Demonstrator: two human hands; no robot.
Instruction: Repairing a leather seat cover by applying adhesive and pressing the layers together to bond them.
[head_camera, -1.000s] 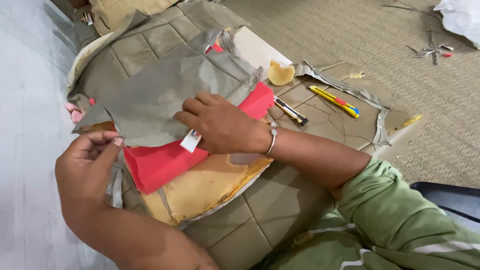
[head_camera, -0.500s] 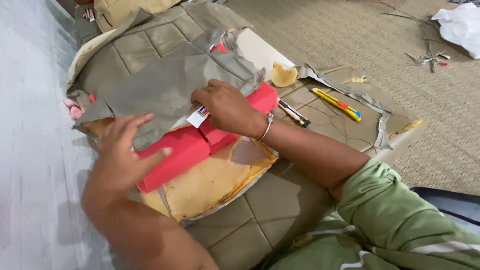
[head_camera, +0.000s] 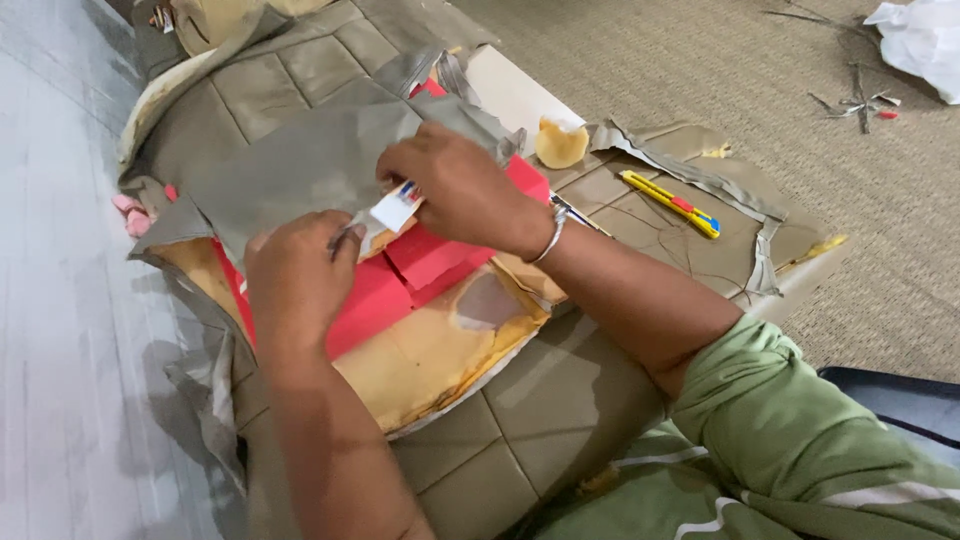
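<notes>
A seat cushion lies before me with its grey cover flap (head_camera: 300, 160) peeled back over yellowed foam (head_camera: 430, 355). Red foam pieces (head_camera: 375, 300) rest on that yellowed foam. My right hand (head_camera: 455, 185) grips a small white tube (head_camera: 393, 210) with a red and blue label, just above the red foam. The fingers of my left hand (head_camera: 295, 275) pinch the tube's lower end, and its palm hovers over the red foam. The tube's tip is hidden between the fingers.
A yellow utility knife (head_camera: 670, 203) lies on a loose piece of cracked seat cover to the right. A foam scrap (head_camera: 560, 145) sits beside it. White cloth (head_camera: 925, 35) and small scraps (head_camera: 860, 100) are on the carpet at far right. Pink bits (head_camera: 128, 210) lie at the left.
My left hand left the flap's edge, crossed the red foam and came up to the tube. My right hand stayed on the tube and shifted slightly toward the cushion's middle.
</notes>
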